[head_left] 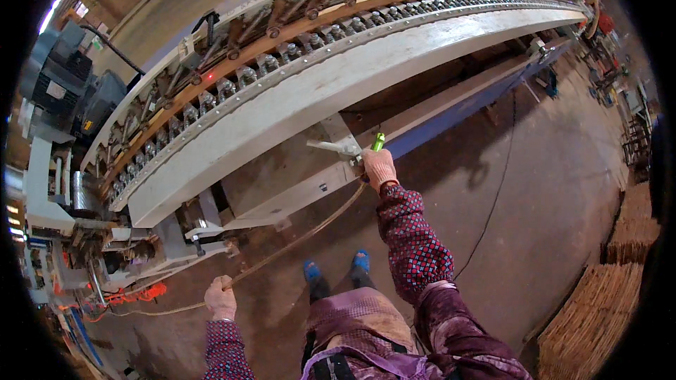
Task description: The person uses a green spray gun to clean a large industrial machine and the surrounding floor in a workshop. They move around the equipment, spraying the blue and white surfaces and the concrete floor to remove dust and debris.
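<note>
My right hand, in a pale glove, is wrapped round a small tool with a bright green end poking out above the fingers; its exact kind does not show. It is beside a white pipe-like fitting on the machine's frame. A tan hose runs from below this hand down to my left hand. My left hand, also gloved, is closed round the hose, which carries on left along the floor toward the machine's end.
A long machine with a pale beam and a row of springs stretches across the far side. Orange cord lies tangled at left. A black cable trails over the floor at right. Stacked thin wooden strips stand at lower right.
</note>
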{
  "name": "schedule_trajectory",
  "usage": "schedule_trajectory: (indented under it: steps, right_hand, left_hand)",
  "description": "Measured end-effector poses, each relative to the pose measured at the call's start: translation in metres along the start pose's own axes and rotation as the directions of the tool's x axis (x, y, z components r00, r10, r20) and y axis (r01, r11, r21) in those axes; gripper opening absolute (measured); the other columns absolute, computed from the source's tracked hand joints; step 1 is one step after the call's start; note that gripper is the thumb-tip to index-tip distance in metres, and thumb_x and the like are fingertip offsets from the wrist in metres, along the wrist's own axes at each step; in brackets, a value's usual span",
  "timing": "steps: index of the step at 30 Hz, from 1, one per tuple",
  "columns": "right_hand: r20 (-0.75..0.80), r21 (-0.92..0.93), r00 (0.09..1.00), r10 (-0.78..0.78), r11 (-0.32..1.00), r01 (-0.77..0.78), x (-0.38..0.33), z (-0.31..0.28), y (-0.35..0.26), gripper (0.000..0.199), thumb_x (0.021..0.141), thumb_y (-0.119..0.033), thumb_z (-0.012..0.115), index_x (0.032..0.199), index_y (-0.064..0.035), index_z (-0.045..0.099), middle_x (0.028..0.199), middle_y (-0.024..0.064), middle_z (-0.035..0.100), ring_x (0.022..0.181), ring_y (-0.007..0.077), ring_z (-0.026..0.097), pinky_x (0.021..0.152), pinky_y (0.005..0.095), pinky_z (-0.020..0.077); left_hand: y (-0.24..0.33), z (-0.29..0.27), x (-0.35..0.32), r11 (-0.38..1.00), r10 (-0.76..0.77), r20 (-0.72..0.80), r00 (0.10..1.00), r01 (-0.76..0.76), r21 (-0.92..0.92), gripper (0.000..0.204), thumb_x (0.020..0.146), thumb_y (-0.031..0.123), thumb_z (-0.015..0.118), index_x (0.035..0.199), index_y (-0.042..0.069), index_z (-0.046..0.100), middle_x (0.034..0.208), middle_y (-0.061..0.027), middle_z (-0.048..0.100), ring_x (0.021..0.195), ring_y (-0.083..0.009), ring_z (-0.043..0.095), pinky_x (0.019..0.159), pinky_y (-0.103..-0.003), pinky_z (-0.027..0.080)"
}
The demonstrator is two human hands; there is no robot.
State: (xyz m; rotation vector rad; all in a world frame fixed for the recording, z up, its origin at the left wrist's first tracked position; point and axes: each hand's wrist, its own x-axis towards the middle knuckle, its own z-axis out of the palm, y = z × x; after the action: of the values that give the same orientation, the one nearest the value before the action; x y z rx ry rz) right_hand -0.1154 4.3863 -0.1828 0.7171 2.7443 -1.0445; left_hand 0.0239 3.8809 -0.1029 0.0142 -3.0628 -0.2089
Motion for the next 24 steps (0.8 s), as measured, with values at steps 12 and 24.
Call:
schedule_trajectory:
  steps: [12,24]
  right_hand:
    - [-0.029,0.031,0.967,0.254,0.967,-0.253,0.008,-0.006,0.002,0.022,0.081,-0.020,0.060,0.085,-0.0002,0.069,0.078,0.0169,0.068,0.075,0.0297,0.068,0.066,0.0380,0.0547]
    - [-0.011,0.313,0.914,0.406,0.869,-0.383,-0.027,-0.034,-0.051,0.039,0.079,-0.030,0.055,0.090,0.0053,0.066,0.091,0.0232,0.066,0.089,0.0386,0.064,0.072,0.0426,0.0512]
  left_hand:
    - [-0.002,0.016,0.015,0.999,0.025,0.019,1.000,-0.026,0.046,0.013,0.084,0.022,0.058,0.078,0.011,0.065,0.069,-0.0150,0.064,0.066,-0.0352,0.063,0.060,-0.045,0.049]
    - [-0.020,0.018,0.003,0.998,0.057,-0.019,0.998,-0.057,0.009,0.006,0.079,0.018,0.061,0.081,0.015,0.065,0.069,-0.0122,0.064,0.066,-0.0329,0.063,0.060,-0.044,0.049]
